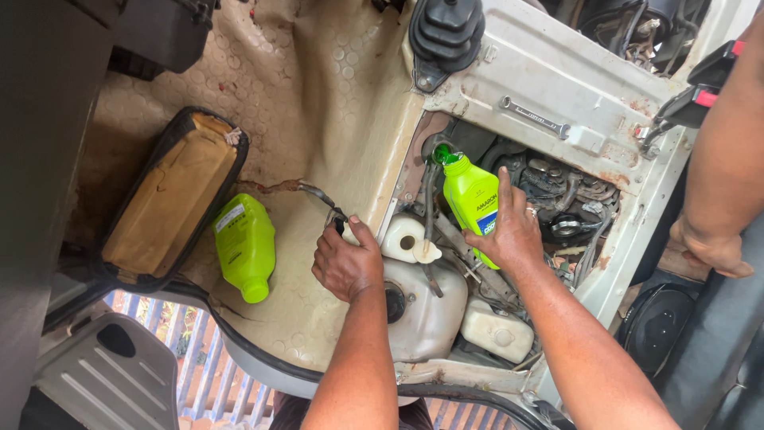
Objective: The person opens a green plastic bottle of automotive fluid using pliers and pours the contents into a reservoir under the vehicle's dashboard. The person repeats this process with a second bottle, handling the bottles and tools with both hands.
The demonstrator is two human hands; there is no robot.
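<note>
Right hand [513, 231] wraps its grip around a bright green bottle [471, 199], fingers closed on the lower body, thumb up along the label side. The bottle is tipped over, its long axis running up and to the left from the hand, green neck pointing down into a dark filler opening [436, 147] among the engine parts; what is inside the bottle cannot be told through its opaque wall. Left hand [346, 263] sits just left of it, fingers curled shut around a small dark part [338, 223] at the end of a thin cable, right beside a white reservoir [404, 237] with an open round hole on top. Farther left of that hand, a second green bottle [245, 245] lies flat on the tan floor mat [318, 103], neck pointing towards the wearer. Beyond it lies a tilted seat cushion [171, 199]. Another person's hand [712, 248] rests at the right edge, well apart. A spanner [535, 116] lies on the white panel above.
</note>
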